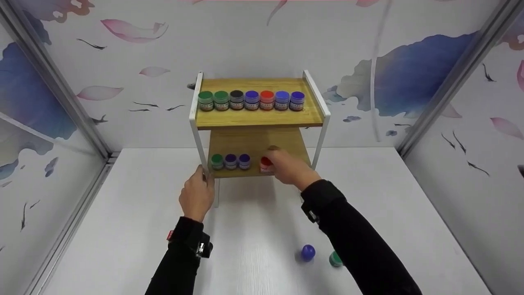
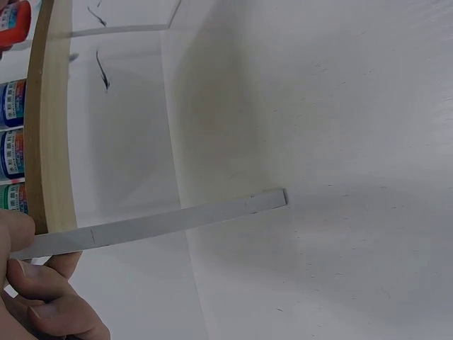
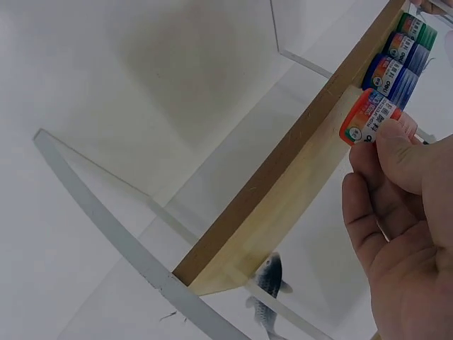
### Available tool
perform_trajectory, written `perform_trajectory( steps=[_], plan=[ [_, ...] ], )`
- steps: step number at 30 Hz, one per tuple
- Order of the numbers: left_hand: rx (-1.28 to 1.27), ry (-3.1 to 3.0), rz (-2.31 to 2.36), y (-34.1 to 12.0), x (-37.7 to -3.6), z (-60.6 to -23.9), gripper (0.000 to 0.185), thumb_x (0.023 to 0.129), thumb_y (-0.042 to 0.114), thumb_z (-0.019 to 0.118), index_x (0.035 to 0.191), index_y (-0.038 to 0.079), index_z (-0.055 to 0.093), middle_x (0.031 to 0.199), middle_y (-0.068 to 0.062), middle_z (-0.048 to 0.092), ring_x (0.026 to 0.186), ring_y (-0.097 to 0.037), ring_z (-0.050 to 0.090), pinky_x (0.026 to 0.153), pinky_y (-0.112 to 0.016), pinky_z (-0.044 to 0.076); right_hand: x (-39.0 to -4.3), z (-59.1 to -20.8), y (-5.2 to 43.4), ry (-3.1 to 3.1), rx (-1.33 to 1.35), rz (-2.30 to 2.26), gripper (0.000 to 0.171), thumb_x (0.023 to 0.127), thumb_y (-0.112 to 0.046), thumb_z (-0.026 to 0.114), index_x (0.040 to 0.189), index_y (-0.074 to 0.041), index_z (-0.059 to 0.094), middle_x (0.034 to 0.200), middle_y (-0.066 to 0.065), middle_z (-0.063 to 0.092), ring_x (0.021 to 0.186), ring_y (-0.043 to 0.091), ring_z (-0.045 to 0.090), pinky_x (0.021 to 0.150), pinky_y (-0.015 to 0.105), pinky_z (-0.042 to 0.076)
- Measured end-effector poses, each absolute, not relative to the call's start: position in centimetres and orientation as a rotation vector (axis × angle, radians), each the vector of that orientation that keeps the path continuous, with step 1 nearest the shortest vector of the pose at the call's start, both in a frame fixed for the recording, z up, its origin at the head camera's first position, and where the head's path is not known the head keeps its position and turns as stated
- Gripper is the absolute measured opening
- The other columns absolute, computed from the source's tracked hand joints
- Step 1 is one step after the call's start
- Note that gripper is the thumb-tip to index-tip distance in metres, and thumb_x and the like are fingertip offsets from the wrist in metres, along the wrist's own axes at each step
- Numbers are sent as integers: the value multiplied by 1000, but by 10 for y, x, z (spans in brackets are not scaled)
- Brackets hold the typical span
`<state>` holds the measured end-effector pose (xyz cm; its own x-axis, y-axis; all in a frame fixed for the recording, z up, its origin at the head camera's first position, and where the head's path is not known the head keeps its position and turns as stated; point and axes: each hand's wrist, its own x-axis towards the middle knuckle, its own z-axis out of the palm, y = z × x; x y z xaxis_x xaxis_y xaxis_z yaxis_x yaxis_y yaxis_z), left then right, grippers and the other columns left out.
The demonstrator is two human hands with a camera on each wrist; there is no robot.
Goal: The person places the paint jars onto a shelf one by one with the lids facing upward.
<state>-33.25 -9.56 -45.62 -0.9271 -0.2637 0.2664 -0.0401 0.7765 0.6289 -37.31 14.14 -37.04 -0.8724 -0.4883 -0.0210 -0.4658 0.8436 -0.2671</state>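
Right hand (image 1: 288, 167) fingers (image 3: 396, 159) pinch a red-lidded jar (image 3: 368, 117), held at the front edge of the lower shelf (image 1: 282, 143), centre of the head view, just right of a green jar (image 1: 217, 161) and two purple jars (image 1: 237, 161) standing in a row. Left hand (image 1: 197, 195) fingers (image 2: 42, 297) curl round the white front-left leg (image 2: 156, 223) of the rack (image 1: 322, 107), low at shelf level. Upper shelf (image 1: 258, 119) carries seven jars (image 1: 251, 100) in a line: green, green, dark, blue, red, blue, blue. White counter (image 1: 135, 229) below; a blue jar (image 1: 308, 252) and a green jar (image 1: 335, 259) lie lower right, beside the right sleeve (image 1: 360, 246).
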Motion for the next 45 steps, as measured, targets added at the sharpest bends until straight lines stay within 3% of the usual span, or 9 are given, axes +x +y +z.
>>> perform_trajectory(
  steps=[7, 24, 37, 45],
  plan=[
    [226, -2616, -944, -94, -333, -458, 18, 99, 27, 51, 92, 11, 56, 77, -6, 63, 58, -18, 49, 45, -29, 32, -381, -376, 134, 2947, -708, -451, 39, 95, -15, 62, 133, -10, 56, 122, 11, 60, 110, 25, 58, 101, 40, 48],
    [238, -2625, -923, -96, -333, -458, 18, 99, 26, 52, 95, 10, 58, 81, -7, 66, 59, -19, 51, 47, -29, 35, -388, -386, 120, 2996, -735, -421, 37, 93, -14, 66, 128, -7, 56, 122, 11, 60, 111, 24, 58, 100, 40, 47],
    [216, -2585, -928, -96, -333, -458, 17, 98, 24, 55, 98, 9, 61, 85, -8, 69, 58, -19, 54, 46, -30, 37, -389, -388, 121, 2991, -795, -482, 31, 98, -11, 57, 128, -5, 58, 121, 12, 60, 111, 26, 58, 99, 40, 47],
    [233, -2601, -922, -97, -333, -459, 17, 98, 27, 54, 96, 10, 59, 85, -8, 68, 59, -19, 52, 47, -29, 36, -387, -389, 126, 2979, -764, -443, 48, 97, -11, 57, 144, -11, 44, 137, 14, 53, 126, 26, 54, 108, 39, 43]
  ],
)
